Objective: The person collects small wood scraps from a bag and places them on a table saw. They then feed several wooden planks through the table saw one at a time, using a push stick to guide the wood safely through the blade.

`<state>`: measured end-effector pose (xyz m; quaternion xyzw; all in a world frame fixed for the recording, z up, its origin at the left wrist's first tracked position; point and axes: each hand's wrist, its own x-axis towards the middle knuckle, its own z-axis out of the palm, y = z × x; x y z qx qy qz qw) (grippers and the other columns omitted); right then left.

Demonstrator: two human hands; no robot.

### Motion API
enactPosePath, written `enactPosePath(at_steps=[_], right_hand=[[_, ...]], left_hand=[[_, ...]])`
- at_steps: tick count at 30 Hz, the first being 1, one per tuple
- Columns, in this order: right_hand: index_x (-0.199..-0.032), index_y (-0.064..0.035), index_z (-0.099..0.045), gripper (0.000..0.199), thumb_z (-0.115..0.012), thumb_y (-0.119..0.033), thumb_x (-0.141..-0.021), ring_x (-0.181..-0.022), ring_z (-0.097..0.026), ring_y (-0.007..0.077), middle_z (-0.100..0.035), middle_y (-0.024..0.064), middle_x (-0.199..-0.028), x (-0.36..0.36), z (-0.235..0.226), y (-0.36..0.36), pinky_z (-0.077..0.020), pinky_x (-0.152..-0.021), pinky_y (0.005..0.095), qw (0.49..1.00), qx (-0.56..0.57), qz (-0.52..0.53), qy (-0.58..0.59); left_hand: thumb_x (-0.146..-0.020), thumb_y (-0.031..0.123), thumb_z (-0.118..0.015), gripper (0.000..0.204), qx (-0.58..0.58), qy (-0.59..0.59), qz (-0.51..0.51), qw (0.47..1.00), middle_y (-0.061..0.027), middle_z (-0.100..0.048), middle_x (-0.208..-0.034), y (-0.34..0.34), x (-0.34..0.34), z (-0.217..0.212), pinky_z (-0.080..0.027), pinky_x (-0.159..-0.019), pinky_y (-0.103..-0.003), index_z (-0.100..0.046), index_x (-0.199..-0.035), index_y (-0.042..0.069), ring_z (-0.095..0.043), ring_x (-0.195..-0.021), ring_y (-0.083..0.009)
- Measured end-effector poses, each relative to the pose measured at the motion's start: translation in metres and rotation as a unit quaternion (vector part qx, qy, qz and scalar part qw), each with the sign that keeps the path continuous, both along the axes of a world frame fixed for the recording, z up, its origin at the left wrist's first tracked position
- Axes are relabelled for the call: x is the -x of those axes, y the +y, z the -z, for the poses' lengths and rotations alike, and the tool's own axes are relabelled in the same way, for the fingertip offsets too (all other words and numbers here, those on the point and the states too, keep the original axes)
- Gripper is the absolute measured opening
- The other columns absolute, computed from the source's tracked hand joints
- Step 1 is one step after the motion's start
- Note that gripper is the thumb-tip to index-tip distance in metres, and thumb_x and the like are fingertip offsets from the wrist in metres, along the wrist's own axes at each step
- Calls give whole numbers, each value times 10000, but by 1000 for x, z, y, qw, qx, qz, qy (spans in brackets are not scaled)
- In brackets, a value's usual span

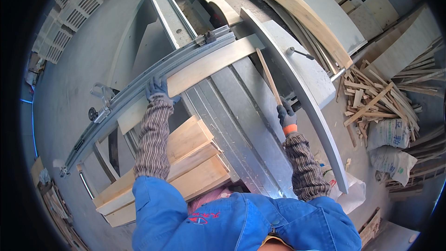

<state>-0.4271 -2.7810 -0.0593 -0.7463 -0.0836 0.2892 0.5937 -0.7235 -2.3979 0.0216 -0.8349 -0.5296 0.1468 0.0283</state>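
Board: beneath left hand, across table
Planks: behind left hand
Strip: ahead of right hand
Offcuts: right of both hands

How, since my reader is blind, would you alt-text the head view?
A person's gloved left hand rests on a long pale board lying across a grooved metal table; the gloved right hand holds a thin wooden stick. More boards lie nearby.

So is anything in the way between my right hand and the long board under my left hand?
Only the thin wooden stick in your right hand spans that gap; its far tip is at or near the right end of the long board. Whether they touch is unclear. Nothing else visible stands between them.
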Motion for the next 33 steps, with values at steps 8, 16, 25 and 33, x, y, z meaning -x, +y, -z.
enactPosePath(at_steps=[8, 16, 25, 33], right_hand=[[-1419, -163, -599, 491, -659, -283, -947, -743, -518, 93, -664, -5, -968, 2, -7, 11, -480, -704, 270, 999, 41, -7, -19], [-1377, -132, -633, 442, -658, -229, -947, -713, -485, 63, -597, -51, -864, -9, 16, 41, -434, -634, 230, 997, -22, 0, -68], [-1378, -140, -632, 441, -657, -233, -947, -730, -514, 69, -616, -40, -874, -17, 19, 87, -467, -657, 244, 995, 16, -10, -99], [-1368, -143, -644, 432, -666, -225, -944, -702, -511, 72, -625, -35, -858, -28, 11, 138, -462, -641, 248, 996, 23, -9, -83]], left_hand=[[-705, 731, -718, 1185, 6, 51, 50, 997, -114, -30, -1678, 22, -14, 5, -13, -1252, -510, -161, -1620, 224, -41, -1554, -303], [-703, 704, -713, 1150, 30, 62, 21, 997, -98, -98, -1651, 46, -28, -1, -21, -1253, -478, -223, -1609, 193, -43, -1539, -286], [-649, 719, -738, 1171, 15, 70, 28, 997, -79, -143, -1617, 96, -36, 9, -59, -1245, -481, -268, -1588, 201, -83, -1521, -293], [-631, 704, -765, 1182, 30, 75, 16, 997, -75, -151, -1637, 139, -48, 7, -87, -1249, -483, -263, -1586, 224, -111, -1529, -283]])
